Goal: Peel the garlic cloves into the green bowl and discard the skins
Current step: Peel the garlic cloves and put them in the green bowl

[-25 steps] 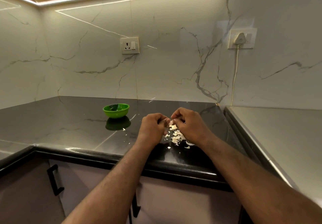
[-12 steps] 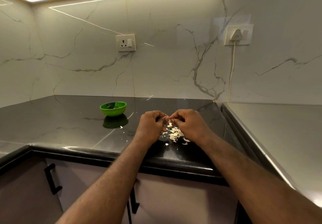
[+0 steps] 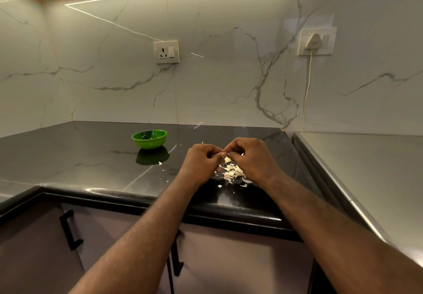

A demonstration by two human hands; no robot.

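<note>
Head view: left hand (image 3: 201, 162) and right hand (image 3: 253, 161) meet above skins (image 3: 233, 173) piled on the counter (image 3: 91, 156), fingers (image 3: 214, 153) pinching a mostly hidden garlic clove (image 3: 222, 155); green bowl (image 3: 150, 142) stands apart, leftward.

You find no word, label, brand, number or sign that can be read in this kitchen view. Any marking on the wall socket plate (image 3: 166, 52) or on the plugged socket plate (image 3: 316, 41) beside it is too small to make out.
</note>
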